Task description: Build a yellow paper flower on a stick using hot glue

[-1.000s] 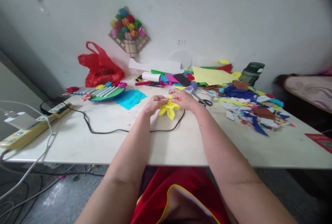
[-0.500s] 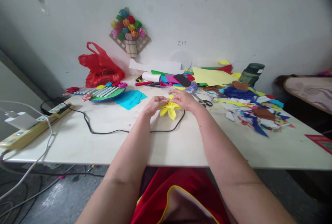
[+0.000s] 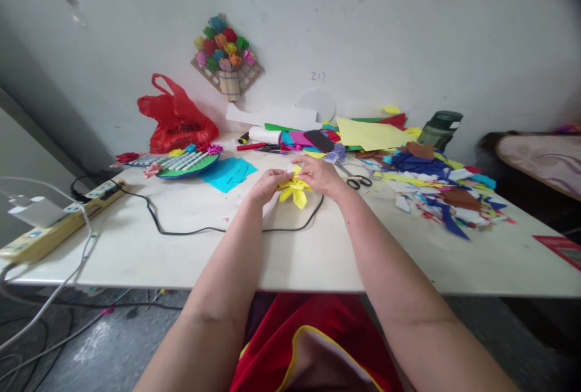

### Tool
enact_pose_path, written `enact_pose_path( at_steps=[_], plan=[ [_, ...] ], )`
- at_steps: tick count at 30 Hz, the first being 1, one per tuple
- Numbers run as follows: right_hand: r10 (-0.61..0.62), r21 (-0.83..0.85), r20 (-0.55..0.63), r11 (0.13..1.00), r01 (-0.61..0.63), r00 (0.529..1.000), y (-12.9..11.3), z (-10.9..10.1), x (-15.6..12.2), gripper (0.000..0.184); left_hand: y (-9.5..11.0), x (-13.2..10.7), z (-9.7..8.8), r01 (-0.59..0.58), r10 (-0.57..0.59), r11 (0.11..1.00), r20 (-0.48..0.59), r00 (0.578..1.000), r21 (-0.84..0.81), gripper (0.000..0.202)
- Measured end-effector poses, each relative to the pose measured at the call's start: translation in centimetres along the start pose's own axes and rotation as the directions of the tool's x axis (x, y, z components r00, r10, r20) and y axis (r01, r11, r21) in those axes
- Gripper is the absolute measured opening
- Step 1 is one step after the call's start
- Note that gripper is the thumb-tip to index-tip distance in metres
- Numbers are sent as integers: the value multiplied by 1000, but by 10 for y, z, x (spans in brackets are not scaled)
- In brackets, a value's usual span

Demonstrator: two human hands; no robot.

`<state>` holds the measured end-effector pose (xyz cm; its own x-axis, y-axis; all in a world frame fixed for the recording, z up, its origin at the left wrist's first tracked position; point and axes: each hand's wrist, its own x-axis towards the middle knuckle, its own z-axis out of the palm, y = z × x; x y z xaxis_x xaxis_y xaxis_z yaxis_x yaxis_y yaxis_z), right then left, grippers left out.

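Where the white counter [image 3: 308, 262] meets the pale grey wall [image 3: 385, 35], paper and tools crowd its back edge; a grey floor [image 3: 149, 337] shows below, and a patterned cushioned surface [image 3: 540, 157] stands at right. Counted on or against these: one power strip [image 3: 97, 199] at left, one red plastic bag [image 3: 177, 123], one green-topped board [image 3: 200, 165] bearing pale rolls, one pair of scissors [image 3: 359, 182], one dark green bottle [image 3: 439, 130], and one wall ornament [image 3: 229, 83] of many-coloured flowers on a lattice. Blue sheets [image 3: 229, 173] overlap left of centre; mixed paper scraps [image 3: 463, 198] spread at right, too jumbled to number. One black cable [image 3: 190, 233] curves across the middle.

Two hands meet at one yellow paper flower [image 3: 297, 195], mid-counter, between the board and the scraps. The left hand [image 3: 267, 186] has its grip pinched on the flower's left side; the right hand [image 3: 320, 175] has its grip closed on the upper right. Petals fan outward, the clearest pointing to the near edge; the visible long axis runs from between the fingers toward the person. Whether the flower touches the counter is hard to judge from here.
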<state>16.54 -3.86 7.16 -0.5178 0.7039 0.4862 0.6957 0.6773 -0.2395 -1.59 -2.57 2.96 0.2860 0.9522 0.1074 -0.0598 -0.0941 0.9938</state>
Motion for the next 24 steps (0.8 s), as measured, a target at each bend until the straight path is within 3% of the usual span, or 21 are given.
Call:
enact_pose_path(
  at_steps=[4,8,10,13,16,19,24],
  plan=[
    [10,2,-9,1000,-10,1000,-1,0,0,19,1,-1,-1,-30,29,998,9,1000,56,41],
    [21,-18,-21,1000,-22,1000,-1,-2,0,20,2,0,0,-170,181,955,-24,983,245,43],
    [29,-40,-26,999,-30,999,0,-3,0,20,3,1,1,-288,348,854,-63,936,433,42],
    [48,-56,-41,997,-50,998,1,-3,0,22,1,6,3,-409,596,584,-28,803,701,38],
    [59,-56,-44,997,-61,997,1,-3,-1,23,-1,10,2,-436,689,378,66,722,817,34],
    [76,-40,-36,996,-78,996,2,-3,-1,23,-3,11,0,-435,712,301,103,695,849,27],
    [61,-23,-40,998,-62,997,7,-1,-1,21,1,7,5,-445,705,300,118,699,844,18]
  ],
)
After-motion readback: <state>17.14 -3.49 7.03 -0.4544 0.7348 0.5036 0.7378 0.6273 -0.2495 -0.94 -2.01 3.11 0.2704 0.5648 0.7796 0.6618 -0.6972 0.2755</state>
